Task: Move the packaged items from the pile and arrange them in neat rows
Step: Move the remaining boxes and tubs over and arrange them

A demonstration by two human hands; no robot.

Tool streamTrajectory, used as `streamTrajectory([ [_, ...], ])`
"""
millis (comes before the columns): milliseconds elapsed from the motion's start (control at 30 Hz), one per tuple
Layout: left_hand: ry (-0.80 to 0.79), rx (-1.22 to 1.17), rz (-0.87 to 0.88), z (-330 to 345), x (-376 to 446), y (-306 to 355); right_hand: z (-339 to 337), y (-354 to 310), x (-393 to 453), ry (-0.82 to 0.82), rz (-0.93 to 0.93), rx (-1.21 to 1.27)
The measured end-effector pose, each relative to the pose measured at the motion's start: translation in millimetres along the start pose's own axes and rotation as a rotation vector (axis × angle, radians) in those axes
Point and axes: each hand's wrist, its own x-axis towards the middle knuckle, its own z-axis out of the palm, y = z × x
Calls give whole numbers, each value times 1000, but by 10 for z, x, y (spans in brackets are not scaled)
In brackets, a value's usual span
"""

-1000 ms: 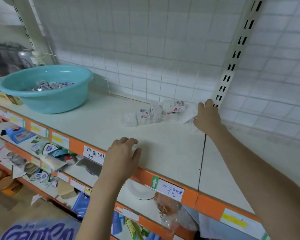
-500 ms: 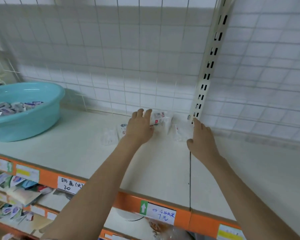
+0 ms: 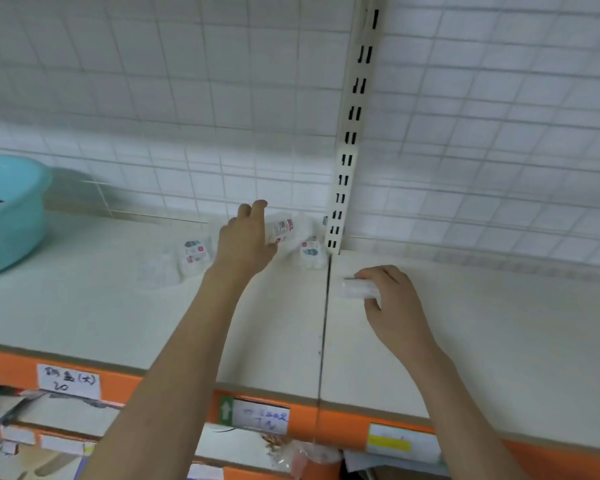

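Head view: right hand (image 3: 394, 306) pinches seemingly clear, white packet (image 3: 357, 289).

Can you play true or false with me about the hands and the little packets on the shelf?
1. The right hand grips a small white packet. True.
2. The left hand rests on the orange shelf edge. False: it reaches to the pile at the back and its fingers hold a labelled packet.
3. A teal basin stands at the left of the shelf. True.
4. The basin is red. False: it is teal.
5. The right hand's packet lies left of the seam in the shelf. False: it is just right of the seam.
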Motion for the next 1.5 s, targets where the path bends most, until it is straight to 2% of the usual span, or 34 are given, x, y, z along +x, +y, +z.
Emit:
streamTrajectory([
  [133,123,-234,28,28,-639,464,-283,137,-232,147,-90,37],
  [267,199,-363,45,256,-1297,1158,-733,465,-593,245,-126,96],
  [367,193,-456,37,442,-1653,1786,-1129,905,-895,270,-141,117],
  [533,210,-473,26,763,-2092,2841,-1891,1761,-1346,249,-144,164],
  [667,163,-490,43,971,-2378,3600,-2383,2340,-1687,251,-51,181],
  [833,120,-469,84,1106,-2482,4153,-2746,2791,-1948,256,28,138],
  [1000,96,-493,87,1211,-2380,4385,-2932,3013,-1999,263,66,107],
  [1233,99,-458,127,1365,-2168,4822,-3368,3406,-2005,324,45,-9],
  [1367,105,-460,175,1522,-2129,5373,-3776,3767,-2089,413,49,-40],
  [1500,121,-493,173,1767,-2210,6146,-4277,4341,-2259,425,58,-55],
])
